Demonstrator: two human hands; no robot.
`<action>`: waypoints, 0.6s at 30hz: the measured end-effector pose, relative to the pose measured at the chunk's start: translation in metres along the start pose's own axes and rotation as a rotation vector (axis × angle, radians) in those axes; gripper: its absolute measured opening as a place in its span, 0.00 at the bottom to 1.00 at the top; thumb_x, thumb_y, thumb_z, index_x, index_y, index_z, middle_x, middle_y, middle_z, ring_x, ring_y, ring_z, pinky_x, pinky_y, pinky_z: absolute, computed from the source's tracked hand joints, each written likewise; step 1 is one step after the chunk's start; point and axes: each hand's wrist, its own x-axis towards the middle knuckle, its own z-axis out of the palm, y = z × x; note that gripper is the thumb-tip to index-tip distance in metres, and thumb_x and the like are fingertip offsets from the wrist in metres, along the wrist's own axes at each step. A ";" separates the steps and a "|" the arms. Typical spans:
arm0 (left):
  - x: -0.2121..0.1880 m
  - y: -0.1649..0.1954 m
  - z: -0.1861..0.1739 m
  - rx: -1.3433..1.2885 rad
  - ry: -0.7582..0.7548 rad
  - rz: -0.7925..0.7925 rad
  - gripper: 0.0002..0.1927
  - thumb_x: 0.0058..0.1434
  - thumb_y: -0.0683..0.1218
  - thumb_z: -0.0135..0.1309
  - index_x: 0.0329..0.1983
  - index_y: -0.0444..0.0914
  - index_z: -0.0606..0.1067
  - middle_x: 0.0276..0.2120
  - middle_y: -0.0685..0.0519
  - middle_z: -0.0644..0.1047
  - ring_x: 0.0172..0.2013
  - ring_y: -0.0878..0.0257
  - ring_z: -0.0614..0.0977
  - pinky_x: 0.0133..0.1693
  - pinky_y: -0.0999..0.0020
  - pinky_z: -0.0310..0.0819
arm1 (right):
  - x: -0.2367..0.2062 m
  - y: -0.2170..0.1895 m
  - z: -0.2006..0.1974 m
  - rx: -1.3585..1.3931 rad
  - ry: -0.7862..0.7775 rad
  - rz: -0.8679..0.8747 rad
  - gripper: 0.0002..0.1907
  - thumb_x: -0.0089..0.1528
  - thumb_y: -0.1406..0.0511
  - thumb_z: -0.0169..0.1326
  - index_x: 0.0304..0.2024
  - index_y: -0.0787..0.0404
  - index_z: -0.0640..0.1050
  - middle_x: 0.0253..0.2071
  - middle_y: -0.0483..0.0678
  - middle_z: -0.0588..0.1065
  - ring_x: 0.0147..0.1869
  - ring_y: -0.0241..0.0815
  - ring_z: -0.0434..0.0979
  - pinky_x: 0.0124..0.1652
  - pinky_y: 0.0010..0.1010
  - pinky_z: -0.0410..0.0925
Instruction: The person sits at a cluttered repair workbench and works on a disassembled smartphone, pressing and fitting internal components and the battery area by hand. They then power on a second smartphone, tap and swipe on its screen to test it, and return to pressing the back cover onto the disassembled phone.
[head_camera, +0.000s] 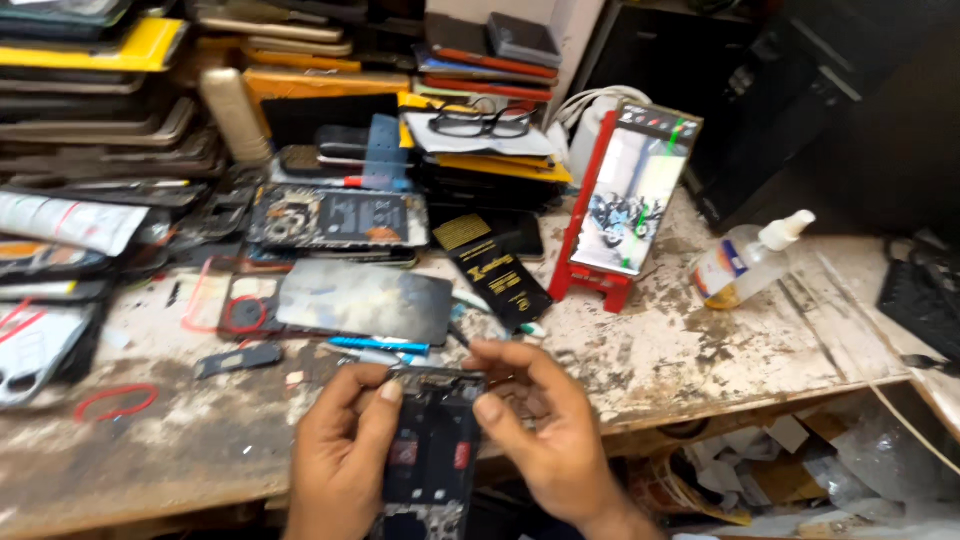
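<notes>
Two bare hands meet at the bottom centre of the frame, holding one opened phone (432, 440) with its dark insides showing. The left hand (338, 462) wraps the phone's left edge, its grip closed on it, thumb on top. The right hand (545, 430) pinches the phone's upper right corner, fingers closed on it. The phone sits over the near edge of a worn, paint-chipped bench (700, 350). Just above the hands lies one grey metal sheet (365, 300). At centre right stands one red phone stand (600, 215) carrying a lit phone. One spray bottle (745, 262) lies at right. One pair of glasses (482, 122) rests on stacked cases at upper centre.
</notes>
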 end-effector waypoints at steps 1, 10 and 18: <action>-0.001 0.003 0.000 0.012 -0.008 0.009 0.06 0.69 0.40 0.51 0.42 0.32 0.76 0.22 0.62 0.72 0.24 0.78 0.66 0.25 0.79 0.57 | 0.003 -0.001 0.003 0.055 -0.013 0.022 0.21 0.64 0.72 0.55 0.60 0.68 0.72 0.52 0.51 0.77 0.55 0.38 0.77 0.56 0.31 0.70; -0.001 0.020 0.002 0.076 -0.031 0.048 0.06 0.68 0.41 0.52 0.43 0.33 0.76 0.21 0.65 0.69 0.22 0.80 0.63 0.22 0.79 0.54 | 0.010 0.003 0.016 0.125 -0.079 0.106 0.21 0.64 0.74 0.53 0.60 0.72 0.73 0.50 0.54 0.77 0.51 0.36 0.77 0.49 0.28 0.72; -0.002 0.028 0.002 0.199 -0.028 0.071 0.07 0.67 0.42 0.53 0.43 0.33 0.76 0.19 0.64 0.70 0.21 0.78 0.63 0.22 0.77 0.56 | 0.013 -0.003 0.022 0.044 -0.064 0.123 0.20 0.62 0.74 0.54 0.58 0.70 0.74 0.48 0.52 0.79 0.48 0.32 0.79 0.46 0.24 0.73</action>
